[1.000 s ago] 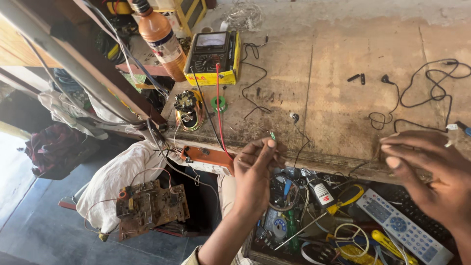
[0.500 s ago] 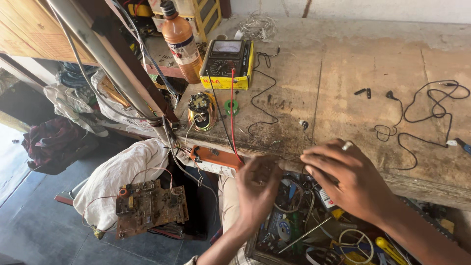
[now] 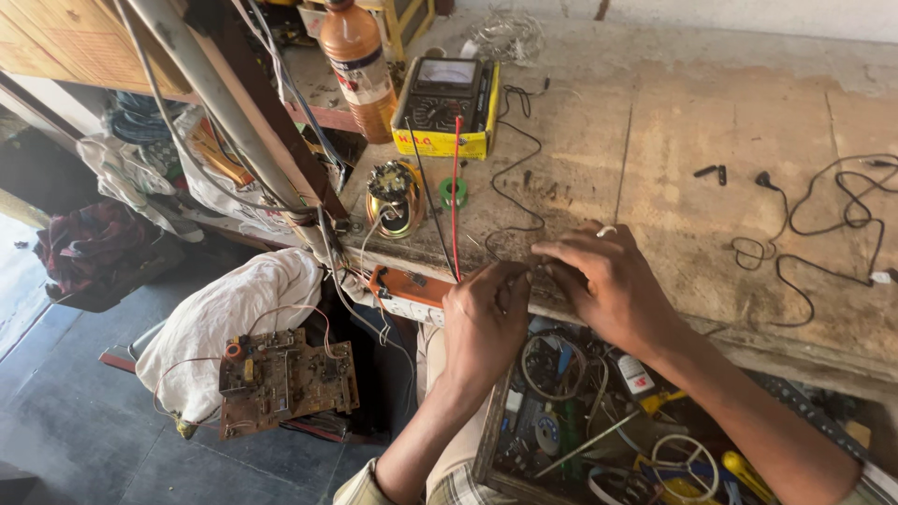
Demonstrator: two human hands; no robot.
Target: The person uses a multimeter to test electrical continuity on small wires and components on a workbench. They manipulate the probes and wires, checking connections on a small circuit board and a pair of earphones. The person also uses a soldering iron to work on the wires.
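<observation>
Where the workbench (image 3: 730, 122) edge meets the open drawer (image 3: 599, 440), I find my left hand (image 3: 484, 318) and right hand (image 3: 603, 281) meeting, fingertips pinched on something too small to identify. Red probe lead (image 3: 456, 187) runs from the yellow multimeter (image 3: 446, 105) down to them. Circuit board (image 3: 285, 379) lies below.

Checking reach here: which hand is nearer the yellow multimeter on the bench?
Left. The left hand lies below the yellow multimeter, at the ends of its probe leads; the right hand sits further right.
</observation>
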